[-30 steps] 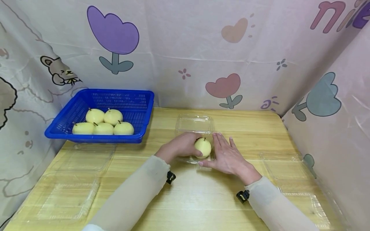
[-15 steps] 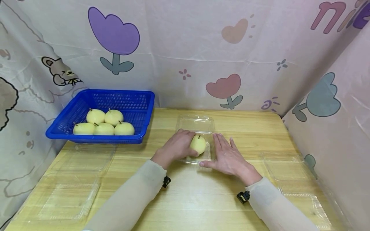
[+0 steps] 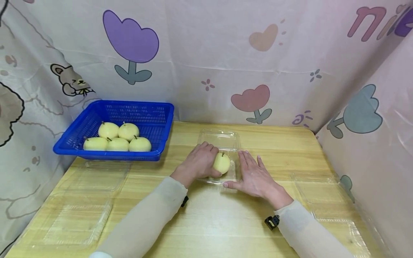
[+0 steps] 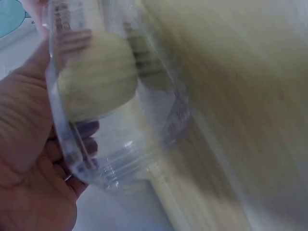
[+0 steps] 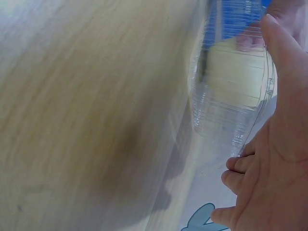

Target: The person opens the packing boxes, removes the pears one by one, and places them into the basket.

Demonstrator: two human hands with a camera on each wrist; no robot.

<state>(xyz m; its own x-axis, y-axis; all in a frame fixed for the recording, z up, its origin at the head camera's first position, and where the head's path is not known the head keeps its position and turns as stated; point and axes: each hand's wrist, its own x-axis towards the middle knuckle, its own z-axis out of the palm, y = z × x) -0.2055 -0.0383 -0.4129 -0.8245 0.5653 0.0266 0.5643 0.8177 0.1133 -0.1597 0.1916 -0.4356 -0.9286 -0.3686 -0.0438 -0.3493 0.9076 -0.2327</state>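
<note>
A round pale yellow pear (image 3: 222, 163) with a short dark stem sits inside a clear plastic clamshell box (image 3: 233, 175), toward its left side. My left hand (image 3: 199, 160) has its thumb and fingers round the pear's left side, hiding part of it. Along the box's right wall lies my right hand (image 3: 256, 177), fingers straight and thumb at the front corner. The box's lid (image 3: 219, 138) is folded back, away from me. Through the clear wall the pear (image 4: 98, 77) shows in the left wrist view, and likewise the pear (image 5: 236, 72) in the right wrist view.
A blue basket (image 3: 151, 156) with several pears (image 3: 117, 144) stands at the back left. Other clear boxes lie with lids spread: one clear box (image 3: 74, 218) at front left, another clear box (image 3: 338, 222) at right. A printed cloth (image 3: 200, 43) hangs behind the wooden table (image 3: 213, 229).
My left hand has moved the pear a little to the left inside the box. The right hand has stayed at the box's right wall.
</note>
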